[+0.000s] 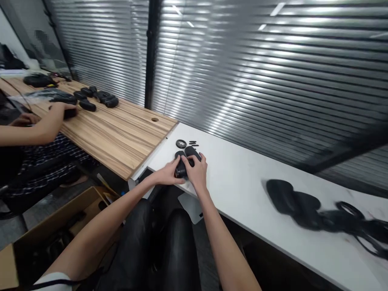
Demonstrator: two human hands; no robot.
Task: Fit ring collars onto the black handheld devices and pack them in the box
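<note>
Two hands, left hand (165,174) and right hand (197,171), fingers closed on black padded earcup (181,170); looks light, soft. Hold firm middle, over white table (230,190).

The black pile (303,208) at right is motion-blurred — the tiny black pieces (192,143) are too small to identify.

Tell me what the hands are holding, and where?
The left hand and right hand hold a black padded piece from either side, around its middle.
</note>
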